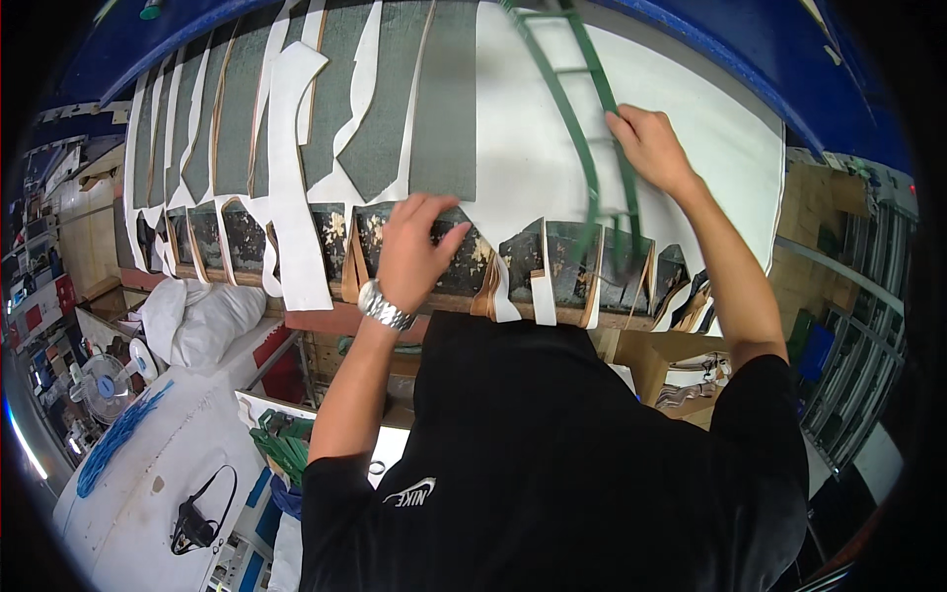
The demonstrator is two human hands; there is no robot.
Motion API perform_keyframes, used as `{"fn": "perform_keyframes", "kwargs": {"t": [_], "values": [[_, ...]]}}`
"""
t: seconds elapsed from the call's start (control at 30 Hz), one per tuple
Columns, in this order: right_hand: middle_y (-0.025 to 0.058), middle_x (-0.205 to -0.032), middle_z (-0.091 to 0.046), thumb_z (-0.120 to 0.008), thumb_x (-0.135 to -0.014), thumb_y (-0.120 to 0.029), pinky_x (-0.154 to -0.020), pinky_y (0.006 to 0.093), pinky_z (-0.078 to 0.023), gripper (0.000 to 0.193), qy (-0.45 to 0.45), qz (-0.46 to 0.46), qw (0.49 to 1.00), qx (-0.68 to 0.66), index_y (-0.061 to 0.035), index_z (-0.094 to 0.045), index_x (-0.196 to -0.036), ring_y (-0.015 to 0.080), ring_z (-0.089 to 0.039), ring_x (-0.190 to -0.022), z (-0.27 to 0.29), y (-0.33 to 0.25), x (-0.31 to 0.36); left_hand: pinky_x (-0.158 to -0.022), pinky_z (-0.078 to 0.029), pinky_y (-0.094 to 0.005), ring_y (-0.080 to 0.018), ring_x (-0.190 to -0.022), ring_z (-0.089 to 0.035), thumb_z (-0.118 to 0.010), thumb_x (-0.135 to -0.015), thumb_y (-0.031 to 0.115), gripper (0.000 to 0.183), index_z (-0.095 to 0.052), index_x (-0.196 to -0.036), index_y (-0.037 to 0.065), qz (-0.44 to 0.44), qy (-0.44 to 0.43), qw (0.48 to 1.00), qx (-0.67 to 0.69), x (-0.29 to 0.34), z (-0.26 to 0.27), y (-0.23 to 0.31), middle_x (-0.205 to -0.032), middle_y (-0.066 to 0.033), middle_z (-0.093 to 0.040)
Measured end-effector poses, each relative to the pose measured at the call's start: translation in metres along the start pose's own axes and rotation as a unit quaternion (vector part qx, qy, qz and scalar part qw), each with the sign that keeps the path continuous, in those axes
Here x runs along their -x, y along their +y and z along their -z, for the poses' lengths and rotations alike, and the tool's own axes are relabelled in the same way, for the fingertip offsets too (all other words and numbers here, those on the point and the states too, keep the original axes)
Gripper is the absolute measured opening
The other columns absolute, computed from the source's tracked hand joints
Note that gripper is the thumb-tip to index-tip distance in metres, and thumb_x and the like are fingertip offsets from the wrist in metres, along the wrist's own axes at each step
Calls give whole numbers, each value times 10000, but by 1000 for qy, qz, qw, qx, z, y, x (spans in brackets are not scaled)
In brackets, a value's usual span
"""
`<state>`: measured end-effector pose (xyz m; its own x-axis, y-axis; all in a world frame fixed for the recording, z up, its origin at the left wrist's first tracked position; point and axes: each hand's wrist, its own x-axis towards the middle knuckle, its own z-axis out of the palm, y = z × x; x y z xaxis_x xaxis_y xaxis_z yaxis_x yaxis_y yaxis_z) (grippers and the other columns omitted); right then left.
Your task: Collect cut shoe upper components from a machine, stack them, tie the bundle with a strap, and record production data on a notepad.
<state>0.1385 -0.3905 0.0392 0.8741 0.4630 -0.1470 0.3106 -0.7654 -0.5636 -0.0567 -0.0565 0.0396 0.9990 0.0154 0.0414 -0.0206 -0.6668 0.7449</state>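
Observation:
In my right hand (651,148) is the edge of a long, narrow green cutting die (575,109) with crossbars. It is held over the white sheet material (523,109), and its lower end is blurred. My left hand (419,242), with a metal watch (383,306) on its wrist, hovers by the near edge of the sheet. Its fingers are curved and apart from the thumb, with nothing seen between them. Left of the die, long shapes are cut out of the sheet and the dark green cutting board (380,128) shows through. A white cut strip (304,187) lies across the remnants.
A blue machine beam (178,44) spans the far side. Sheet offcuts (493,286) hang over the near edge. Lower left, a white table (128,483) bears blue cords (118,439) and a small black bag (197,523); a fan (104,385) stands behind. A cardboard box (656,365) sits at right.

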Motion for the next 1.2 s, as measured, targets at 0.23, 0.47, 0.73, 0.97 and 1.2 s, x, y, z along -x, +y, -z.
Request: {"fn": "perform_keyframes", "kwargs": {"t": [0.23, 0.47, 0.73, 0.97, 1.2], "values": [[283, -802, -713, -533, -1004, -272, -821, 497, -568, 399, 138, -122, 982, -50, 57, -717, -874, 455, -714, -800, -35, -23, -63, -925, -355, -456, -285, -1135, -547, -907, -765, 281, 481, -763, -1210, 170, -20, -3, 996, -91, 4, -33, -5, -1185, -19, -646], [247, -779, -736, -526, -995, -264, -841, 483, -588, 396, 152, -141, 978, -32, 48, -749, -899, 412, -737, -778, -49, -34, -68, -930, -300, -469, -269, -1123, -511, -925, -760, 426, 718, -694, -1388, 166, -5, 62, 988, -140, 9, -47, -9, -1187, -41, -604], [244, -784, -737, -538, -993, -258, -820, 478, -588, 380, 143, -140, 980, -20, 44, -749, -901, 404, -735, -752, -42, -37, -65, -984, -270, -524, -276, -1197, -476, -903, -787, 384, 701, -682, -1410, 153, 45, 14, 991, -128, -8, -47, 1, -1213, -49, -590], [294, -853, -724, -557, -984, -262, -844, 508, -576, 371, 198, -95, 976, 15, 49, -745, -905, 470, -718, -823, -45, -27, -63, -980, -265, -529, -279, -1178, -483, -894, -800, 392, 620, -728, -1361, 187, 37, 27, 991, -128, -9, -52, 3, -1193, -57, -580], [300, -881, -726, -581, -978, -228, -842, 514, -580, 336, 196, -115, 974, -3, 43, -762, -899, 480, -717, -839, -48, -37, -62, -958, -263, -505, -265, -1118, -481, -900, -788, 445, 643, -747, -1357, 189, 23, 50, 987, -152, -3, -54, -1, -1148, -17, -565]]}}
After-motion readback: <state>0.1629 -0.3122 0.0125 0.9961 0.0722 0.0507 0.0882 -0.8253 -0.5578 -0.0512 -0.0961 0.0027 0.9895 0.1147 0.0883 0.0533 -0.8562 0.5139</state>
